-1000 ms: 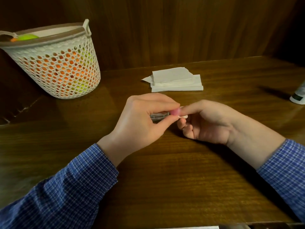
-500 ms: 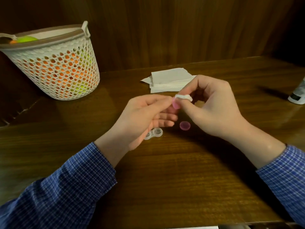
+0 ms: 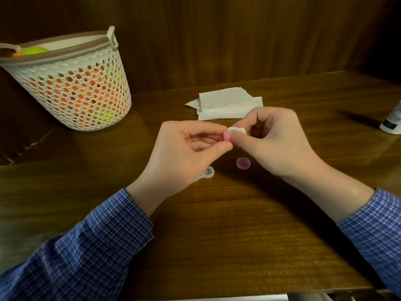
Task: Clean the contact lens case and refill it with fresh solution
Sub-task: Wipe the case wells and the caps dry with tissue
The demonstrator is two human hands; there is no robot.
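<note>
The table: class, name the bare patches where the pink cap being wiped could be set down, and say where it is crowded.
Bare wood lies between the basket and the tissues, between the tissues and the bottle, and along the table's near edge between the sleeves. It is crowded under the hands, where the case and loose cap lie.

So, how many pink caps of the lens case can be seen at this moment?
2. One pink cap is pinched in the left hand, against the white tissue piece held by the right hand. The other pink cap lies on the table below the right hand. None seems hidden.
</note>
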